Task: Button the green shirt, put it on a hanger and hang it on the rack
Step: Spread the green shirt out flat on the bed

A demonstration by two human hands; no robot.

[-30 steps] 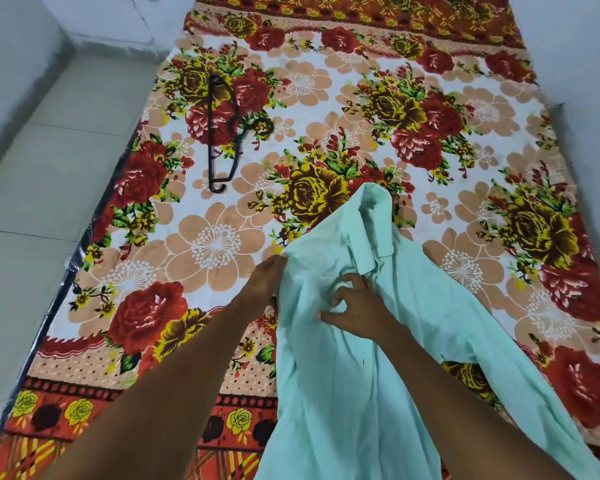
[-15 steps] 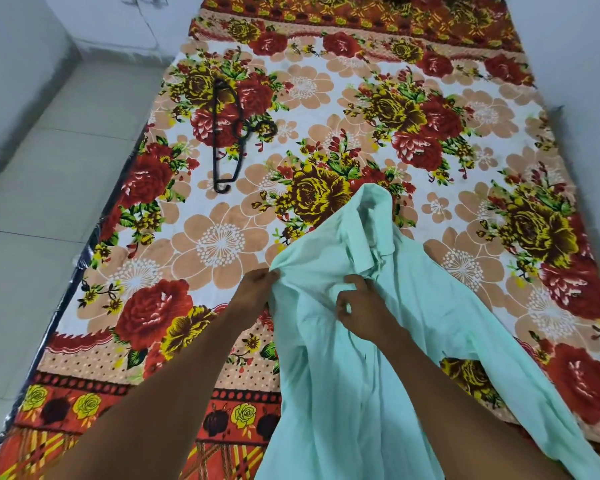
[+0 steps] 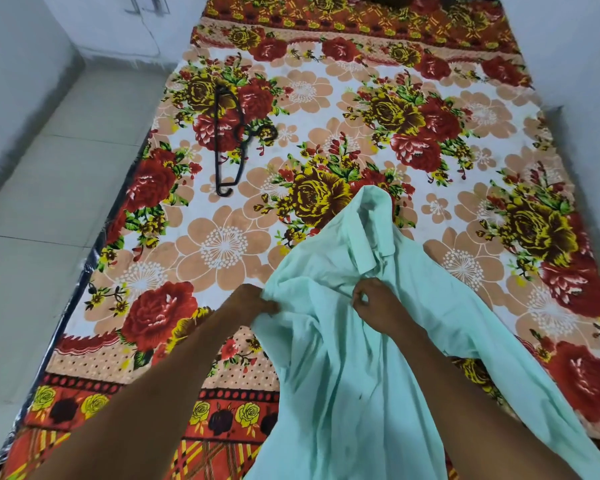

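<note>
The pale green shirt (image 3: 347, 368) lies crumpled on the flowered bedspread, its collar (image 3: 371, 237) pointing away from me. At the shirt's left edge, my left hand (image 3: 253, 303) grips a fold of the cloth. My right hand (image 3: 378, 306) pinches the shirt front just below the collar, fingers curled. A black hanger (image 3: 227, 147) lies flat on the bed to the far left, well apart from the shirt. No rack is in view.
The bed (image 3: 222, 244) fills most of the view under a red, yellow and peach flowered cover. A pale tiled floor (image 3: 35, 202) runs along its left side. White walls close in at the left and right.
My left hand has pulled the shirt's left edge outward to the left. My right hand has shifted slightly up toward the collar. The view has tilted a little upward.
</note>
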